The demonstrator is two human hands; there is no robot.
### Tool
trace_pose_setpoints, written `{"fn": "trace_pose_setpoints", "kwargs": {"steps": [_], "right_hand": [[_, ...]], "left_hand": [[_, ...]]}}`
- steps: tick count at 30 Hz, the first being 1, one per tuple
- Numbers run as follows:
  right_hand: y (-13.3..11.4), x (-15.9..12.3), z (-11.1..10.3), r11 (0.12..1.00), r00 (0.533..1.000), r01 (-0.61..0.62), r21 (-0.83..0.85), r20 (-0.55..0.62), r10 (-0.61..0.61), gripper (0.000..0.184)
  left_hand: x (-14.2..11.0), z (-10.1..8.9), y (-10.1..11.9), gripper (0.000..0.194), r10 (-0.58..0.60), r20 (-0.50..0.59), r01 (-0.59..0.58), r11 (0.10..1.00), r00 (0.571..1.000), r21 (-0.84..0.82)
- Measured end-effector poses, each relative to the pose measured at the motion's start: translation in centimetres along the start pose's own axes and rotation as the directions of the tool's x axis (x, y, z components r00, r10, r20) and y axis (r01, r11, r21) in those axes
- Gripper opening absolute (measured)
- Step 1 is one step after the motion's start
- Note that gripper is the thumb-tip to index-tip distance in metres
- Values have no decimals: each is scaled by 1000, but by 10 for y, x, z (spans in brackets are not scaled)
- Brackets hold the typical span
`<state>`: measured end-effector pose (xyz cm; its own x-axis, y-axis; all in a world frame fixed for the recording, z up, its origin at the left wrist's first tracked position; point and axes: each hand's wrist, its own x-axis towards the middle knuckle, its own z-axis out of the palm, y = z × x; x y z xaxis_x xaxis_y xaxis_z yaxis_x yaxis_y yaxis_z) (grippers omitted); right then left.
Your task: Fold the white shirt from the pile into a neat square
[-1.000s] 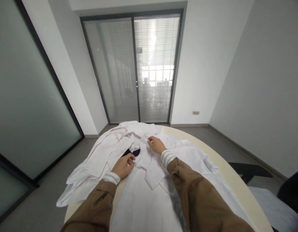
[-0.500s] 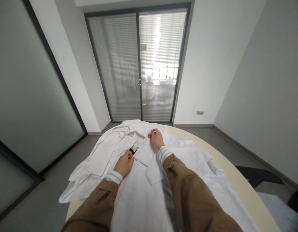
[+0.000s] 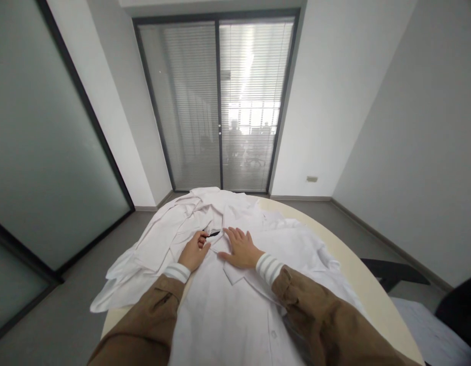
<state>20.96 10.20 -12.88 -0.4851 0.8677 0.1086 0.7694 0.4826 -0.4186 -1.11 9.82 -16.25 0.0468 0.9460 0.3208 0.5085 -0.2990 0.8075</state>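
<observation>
A white garment (image 3: 235,310) lies spread across the round, cream-coloured worktop (image 3: 376,300), its front facing up and its collar end pointing away from the person. More white cloth (image 3: 163,239) is bunched at the far left of the worktop and hangs over the edge there. At the neck opening a small dark patch (image 3: 213,233) shows between the folds. The left hand (image 3: 193,253) rests at the left side of the collar, its fingers curled in and pinching the fabric edge just beside that dark patch. The right hand (image 3: 239,248) lies flat on the right collar flap (image 3: 235,272), fingers spread wide and pressed to the cloth, holding nothing. Both arms wear brown sleeves with striped cuffs. Beyond the worktop stands a glass sliding door (image 3: 220,107) with lowered blinds.
</observation>
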Motion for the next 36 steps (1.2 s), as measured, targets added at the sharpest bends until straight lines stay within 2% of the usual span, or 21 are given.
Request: {"fn": "trace_pose_setpoints", "kwargs": {"steps": [2,3,5,7,10,12,14,16,18,20,22,24,25,27,30,31,33,36], "right_hand": [[-5,-24,2,998,993,0,-57,122,7,103],[-7,-34,2,998,990,25,-65,143,-16,107],[-11,-51,-1,992,989,104,-69,109,-96,107],[-16,-63,-7,983,988,156,-95,29,-154,83],[-22,-71,-17,984,991,122,-132,-32,-127,33],[-26,-72,-25,994,993,55,-99,-95,-65,21],[-32,-74,-33,1000,978,15,4,-208,-14,22],[-38,-77,-39,987,965,79,143,-260,-39,27],[-42,-83,-44,949,967,194,247,-213,-142,38],[-39,-88,-48,933,971,228,278,-141,-195,45],[-23,-92,-53,963,985,136,233,-133,-106,39],[8,-94,-63,989,975,-46,142,-207,75,31],[28,-95,-69,987,947,-137,81,-280,155,29],[73,-98,-85,943,857,-332,-1,-417,301,30],[138,-108,-105,798,702,-601,47,-446,555,35],[154,-113,-109,767,671,-638,69,-438,598,35],[179,-123,-112,738,651,-668,97,-404,643,31],[198,-134,-109,728,658,-671,137,-343,671,29]], "left_hand": [[0,-1,0,28,18,17,-18,1000,1000,11],[-1,-1,1,26,20,35,-21,999,999,28],[-2,-2,4,26,31,48,-35,997,998,75],[-3,-2,8,28,58,5,-58,988,998,143],[-6,-2,17,26,109,-53,-92,962,993,258],[-9,-2,24,22,141,-32,-126,947,989,296],[-12,-2,30,21,165,18,-163,943,986,292],[-16,-2,35,25,174,86,-190,949,981,252],[-18,-2,36,31,173,178,-205,962,969,178],[-20,-2,37,36,165,264,-198,974,951,107],[-21,-2,37,39,157,325,-193,978,932,81],[-23,-3,39,42,159,368,-212,971,916,109],[-23,-3,41,45,161,387,-226,965,908,131],[-25,-3,46,50,161,423,-248,956,892,159],[-28,0,54,50,165,471,-262,953,867,149],[-28,1,56,46,169,481,-265,954,860,138],[-28,2,58,35,165,489,-242,965,856,98],[-26,2,58,26,98,509,-66,995,855,-81]]}}
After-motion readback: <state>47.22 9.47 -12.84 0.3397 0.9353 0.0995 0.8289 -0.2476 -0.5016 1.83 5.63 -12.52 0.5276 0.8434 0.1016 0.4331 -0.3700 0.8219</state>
